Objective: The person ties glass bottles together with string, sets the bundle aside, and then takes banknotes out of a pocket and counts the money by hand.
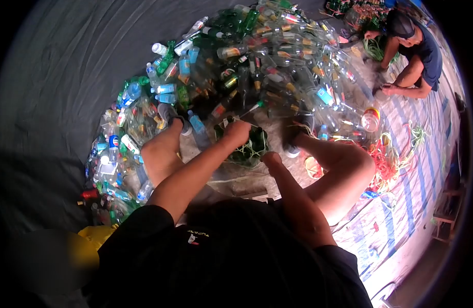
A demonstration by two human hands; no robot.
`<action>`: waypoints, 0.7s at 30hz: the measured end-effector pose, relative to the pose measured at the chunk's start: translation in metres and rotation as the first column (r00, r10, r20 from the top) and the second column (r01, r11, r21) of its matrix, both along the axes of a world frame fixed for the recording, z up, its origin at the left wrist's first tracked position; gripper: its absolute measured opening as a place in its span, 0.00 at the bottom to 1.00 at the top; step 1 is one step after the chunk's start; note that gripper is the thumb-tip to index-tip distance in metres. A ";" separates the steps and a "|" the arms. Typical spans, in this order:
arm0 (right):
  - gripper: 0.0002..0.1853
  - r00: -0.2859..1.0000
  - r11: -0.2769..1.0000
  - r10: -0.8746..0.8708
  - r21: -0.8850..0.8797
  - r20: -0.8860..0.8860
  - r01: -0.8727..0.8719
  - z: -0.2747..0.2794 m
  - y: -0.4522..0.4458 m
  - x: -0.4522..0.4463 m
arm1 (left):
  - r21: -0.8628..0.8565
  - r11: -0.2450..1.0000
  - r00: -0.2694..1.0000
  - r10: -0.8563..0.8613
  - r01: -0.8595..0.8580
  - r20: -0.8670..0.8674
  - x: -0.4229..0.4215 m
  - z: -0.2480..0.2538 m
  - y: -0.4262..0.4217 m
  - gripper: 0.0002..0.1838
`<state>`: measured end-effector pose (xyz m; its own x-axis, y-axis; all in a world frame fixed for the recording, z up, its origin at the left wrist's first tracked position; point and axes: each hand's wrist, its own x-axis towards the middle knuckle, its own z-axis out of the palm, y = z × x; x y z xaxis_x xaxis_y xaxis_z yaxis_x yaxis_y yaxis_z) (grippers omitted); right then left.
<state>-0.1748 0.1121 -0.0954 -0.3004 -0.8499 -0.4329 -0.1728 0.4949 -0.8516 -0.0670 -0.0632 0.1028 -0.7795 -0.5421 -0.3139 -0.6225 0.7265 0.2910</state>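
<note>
Between my feet stands a bundle of dark green bottles (257,139) with pale green plastic string (241,155) around it. My left hand (237,133) is closed over the top left of the bundle; whatever its fingers grip is hidden. At the bundle's right edge my right hand (271,159) is also closed, close to the string, and what it holds cannot be made out. Just beyond my left hand, a thin pale piece with a green end (259,104) lies in front of the bottle heap.
A large heap of clear and green plastic bottles (282,54) curves around the front and left. Red and green string (383,167) lies tangled at the right on a striped sheet (408,205). Another person (419,56) crouches at the upper right near green string.
</note>
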 end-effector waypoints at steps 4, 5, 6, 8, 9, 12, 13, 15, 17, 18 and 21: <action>0.11 0.988 0.989 -0.109 0.113 0.109 0.096 0.058 -0.001 -0.003 | -0.025 1.000 0.996 -0.008 0.006 -0.086 0.008 0.003 0.077 0.08; 0.11 0.989 0.990 -0.105 0.110 0.101 0.094 0.060 -0.002 -0.005 | -0.028 1.000 0.996 -0.005 0.002 -0.094 0.015 -0.008 0.082 0.08; 0.12 0.967 0.992 0.110 -0.031 -0.230 -0.121 0.039 -0.003 -0.008 | -0.027 0.999 0.986 0.037 -0.042 -0.163 0.023 -0.033 0.081 0.07; 0.13 0.787 0.928 0.260 -0.080 -0.559 -0.364 0.031 0.000 -0.012 | 0.097 0.986 0.960 0.152 -0.132 -0.235 0.032 -0.046 0.080 0.04; 0.12 0.900 0.980 0.156 -0.049 -0.407 -0.192 0.036 0.000 -0.009 | 0.102 0.985 0.958 0.158 -0.137 -0.240 0.036 -0.047 0.083 0.04; 0.11 0.893 0.990 0.124 -0.003 -0.434 -0.139 0.076 -0.004 -0.009 | 0.060 0.990 0.933 0.138 -0.125 -0.333 0.043 -0.046 0.080 0.04; 0.11 0.785 0.972 0.195 0.010 -0.588 -0.234 0.085 -0.003 -0.010 | 0.052 0.990 0.908 0.142 -0.132 -0.394 0.044 -0.052 0.080 0.04; 0.12 0.639 0.936 0.280 0.057 -0.716 -0.347 0.097 -0.006 -0.011 | 0.054 0.988 0.874 0.153 -0.144 -0.461 0.045 -0.056 0.086 0.04; 0.12 0.463 0.886 0.345 0.121 -0.816 -0.447 0.106 -0.013 -0.014 | 0.039 0.984 0.877 0.171 -0.172 -0.448 0.048 -0.051 0.088 0.05; 0.12 0.541 0.912 0.278 0.042 -0.794 -0.407 0.121 -0.014 -0.015 | 0.045 0.983 0.871 0.181 -0.180 -0.457 0.049 -0.060 0.087 0.05; 0.12 0.593 0.932 0.282 0.068 -0.755 -0.357 0.177 -0.036 -0.011 | 0.168 0.962 0.848 0.270 -0.216 -0.457 0.050 -0.090 0.086 0.04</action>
<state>-0.1856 0.0766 0.0814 -0.1875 -0.9757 -0.1135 -0.8939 0.2174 -0.3920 -0.0165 0.0228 0.0129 -0.6957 -0.7183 -0.0090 -0.5436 0.5182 0.6603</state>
